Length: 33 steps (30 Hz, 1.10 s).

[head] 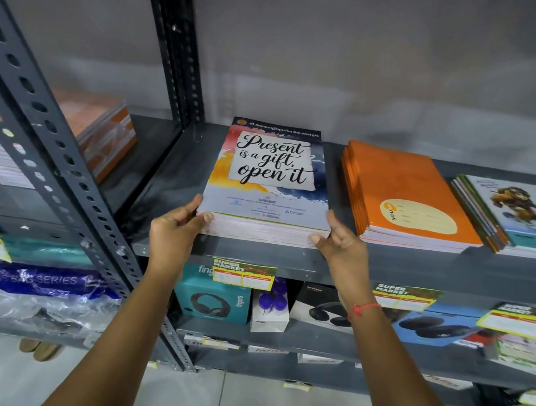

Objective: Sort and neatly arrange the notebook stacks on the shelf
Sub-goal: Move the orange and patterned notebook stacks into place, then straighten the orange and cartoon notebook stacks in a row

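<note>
The "Present is a gift" notebook stack sits at the front of the grey shelf, its near edge just back from the lip. It's a thick pile of soft-cover books, so I'd judge it heavy as a block but loose inside: glossy covers that will slide over one another if pushed from one side only. Best hold looks like exactly this, low on the two near corners, squeezing inward so the layers square up together.

And that's where the hands are. The left hand clamps the near left corner, thumb across the page edges, fingers along the side. The right hand presses on the near right corner, thumb at the bottom edge, fingers partly curled. Both are closed against the pile, not lifting it as far as I can tell.

Just to the right, the orange notebook stack lies fanned and slightly askew, near but not touching. Beyond it the cartoon-cover stack is stepped too. Off to the left, past the slotted upright, another orange pile waits. Headphone boxes fill the shelf below.
</note>
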Each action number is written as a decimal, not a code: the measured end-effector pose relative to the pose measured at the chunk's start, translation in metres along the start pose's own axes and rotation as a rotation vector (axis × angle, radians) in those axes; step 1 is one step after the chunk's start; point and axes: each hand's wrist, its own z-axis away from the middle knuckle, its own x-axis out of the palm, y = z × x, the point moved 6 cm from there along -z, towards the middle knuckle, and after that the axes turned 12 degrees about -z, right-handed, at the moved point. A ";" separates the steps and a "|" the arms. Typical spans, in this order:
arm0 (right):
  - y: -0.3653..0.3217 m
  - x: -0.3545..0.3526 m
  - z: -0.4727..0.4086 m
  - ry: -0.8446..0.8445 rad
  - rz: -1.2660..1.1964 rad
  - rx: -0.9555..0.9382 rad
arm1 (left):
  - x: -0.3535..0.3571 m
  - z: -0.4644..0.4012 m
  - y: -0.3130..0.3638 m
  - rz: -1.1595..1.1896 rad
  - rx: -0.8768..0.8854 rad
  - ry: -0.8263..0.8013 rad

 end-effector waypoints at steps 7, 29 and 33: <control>-0.058 -0.098 0.035 0.474 0.060 -0.459 | 0.104 0.090 0.096 -0.356 0.735 -0.038; -0.034 -0.230 -0.047 -0.026 -0.070 0.009 | 0.253 0.089 0.062 0.036 0.088 -0.241; -0.026 -0.237 -0.047 -0.040 -0.086 -0.019 | 0.249 0.087 0.049 0.100 0.064 -0.233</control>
